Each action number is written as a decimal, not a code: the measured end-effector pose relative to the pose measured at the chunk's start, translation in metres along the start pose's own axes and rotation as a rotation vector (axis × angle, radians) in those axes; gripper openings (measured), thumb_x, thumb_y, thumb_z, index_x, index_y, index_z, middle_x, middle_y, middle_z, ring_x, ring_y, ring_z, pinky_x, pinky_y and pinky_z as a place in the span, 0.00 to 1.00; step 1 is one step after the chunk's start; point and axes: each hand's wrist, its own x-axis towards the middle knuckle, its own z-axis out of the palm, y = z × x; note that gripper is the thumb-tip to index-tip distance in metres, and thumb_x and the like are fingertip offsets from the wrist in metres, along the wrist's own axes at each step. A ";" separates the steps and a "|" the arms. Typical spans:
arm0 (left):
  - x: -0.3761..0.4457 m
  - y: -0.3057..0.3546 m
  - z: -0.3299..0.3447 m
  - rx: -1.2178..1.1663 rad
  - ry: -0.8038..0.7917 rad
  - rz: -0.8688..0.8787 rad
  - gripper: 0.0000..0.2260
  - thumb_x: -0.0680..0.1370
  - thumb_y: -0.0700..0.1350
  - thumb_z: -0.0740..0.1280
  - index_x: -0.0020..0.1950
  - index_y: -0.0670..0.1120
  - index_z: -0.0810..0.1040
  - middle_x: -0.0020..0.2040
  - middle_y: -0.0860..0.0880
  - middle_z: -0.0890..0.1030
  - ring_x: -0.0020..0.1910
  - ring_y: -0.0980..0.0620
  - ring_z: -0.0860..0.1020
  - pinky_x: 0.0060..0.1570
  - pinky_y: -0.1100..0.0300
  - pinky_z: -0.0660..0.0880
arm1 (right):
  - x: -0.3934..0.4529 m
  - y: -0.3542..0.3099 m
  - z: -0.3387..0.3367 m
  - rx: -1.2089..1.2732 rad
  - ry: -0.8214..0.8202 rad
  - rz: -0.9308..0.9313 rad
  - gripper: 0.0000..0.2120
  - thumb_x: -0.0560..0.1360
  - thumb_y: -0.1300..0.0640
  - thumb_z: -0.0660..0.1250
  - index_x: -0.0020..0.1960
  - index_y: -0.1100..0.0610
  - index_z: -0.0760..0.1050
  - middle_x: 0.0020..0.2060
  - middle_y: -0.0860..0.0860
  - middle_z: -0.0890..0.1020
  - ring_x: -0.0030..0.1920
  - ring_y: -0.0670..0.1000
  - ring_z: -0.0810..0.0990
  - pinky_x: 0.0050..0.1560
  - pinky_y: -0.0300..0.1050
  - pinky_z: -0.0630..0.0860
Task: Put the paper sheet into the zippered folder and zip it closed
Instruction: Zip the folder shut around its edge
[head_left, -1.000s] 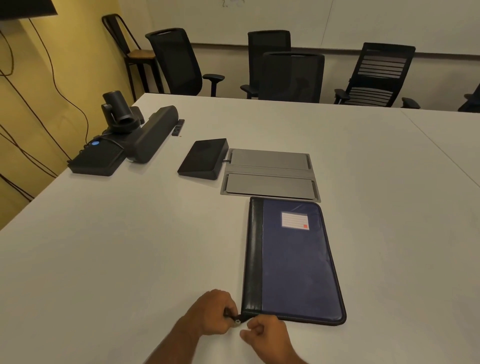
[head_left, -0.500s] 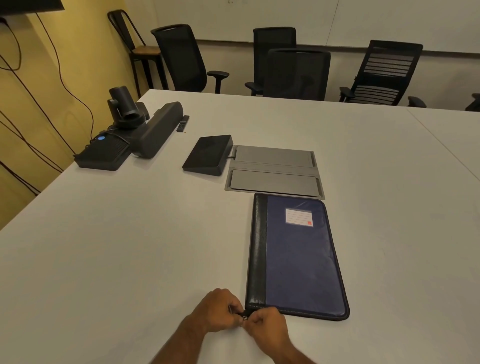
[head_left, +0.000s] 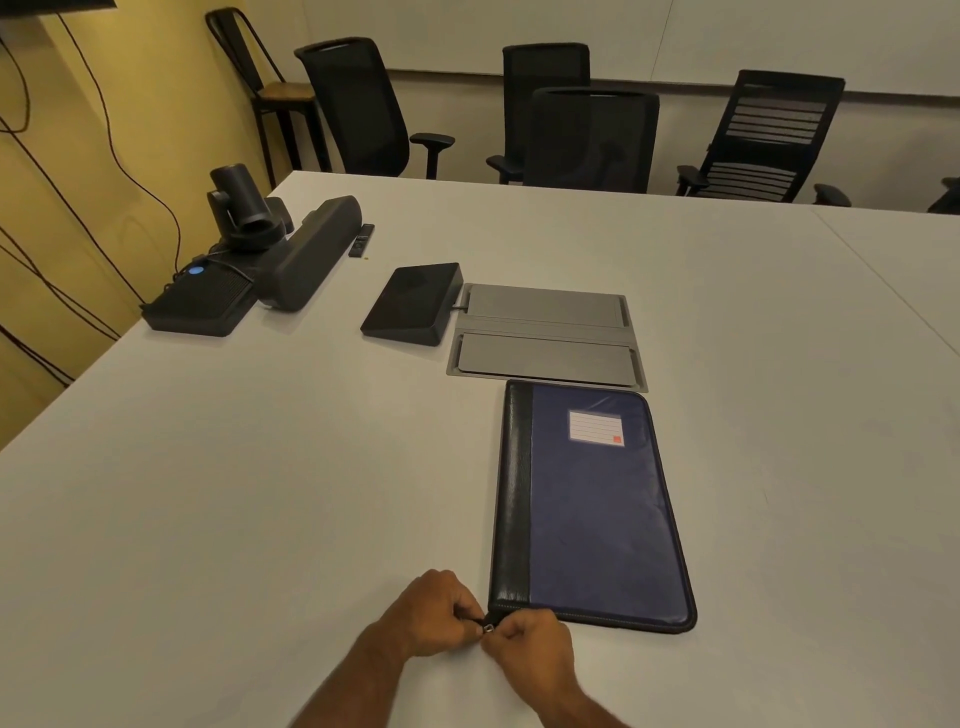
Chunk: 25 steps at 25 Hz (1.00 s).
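Near the bench's front edge, both hands meet at the closed folder's near-left corner, the left hand bracing the spine while the right hand's fingers pinch the zipper pull, seemingly finishing the zip.

You have a pale tabletop in front of you. Far left on it sits a black speaker box with a blue light, touching a dark soundbar that runs away from you; a camera stands just behind the box. A small remote lies just beside the soundbar's far end. Nearer the middle you see a black wedge-shaped panel, and right beside it a grey hatch with two lids set flush in the tabletop. Beyond the far edge stand black office chairs and a metal stool. Cables hang down the yellow wall on your left.
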 end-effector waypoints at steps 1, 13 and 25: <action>0.001 0.000 -0.001 0.010 -0.001 0.004 0.09 0.71 0.48 0.72 0.50 0.51 0.86 0.42 0.55 0.86 0.38 0.59 0.81 0.43 0.65 0.80 | 0.000 0.000 0.000 -0.031 0.008 -0.007 0.07 0.67 0.51 0.75 0.30 0.48 0.81 0.27 0.43 0.81 0.30 0.40 0.78 0.29 0.25 0.69; 0.010 -0.004 -0.002 0.220 0.087 0.014 0.05 0.67 0.47 0.70 0.37 0.47 0.82 0.34 0.56 0.77 0.33 0.58 0.75 0.34 0.68 0.72 | 0.005 0.006 -0.023 -0.328 0.091 0.057 0.15 0.73 0.49 0.65 0.29 0.51 0.66 0.27 0.46 0.72 0.28 0.44 0.69 0.27 0.36 0.64; 0.014 0.003 -0.003 0.368 0.021 -0.012 0.02 0.70 0.46 0.69 0.38 0.49 0.78 0.36 0.53 0.77 0.37 0.56 0.76 0.39 0.66 0.73 | 0.003 0.059 -0.079 -0.259 0.214 0.089 0.15 0.71 0.51 0.66 0.28 0.51 0.66 0.25 0.46 0.72 0.27 0.43 0.69 0.27 0.32 0.63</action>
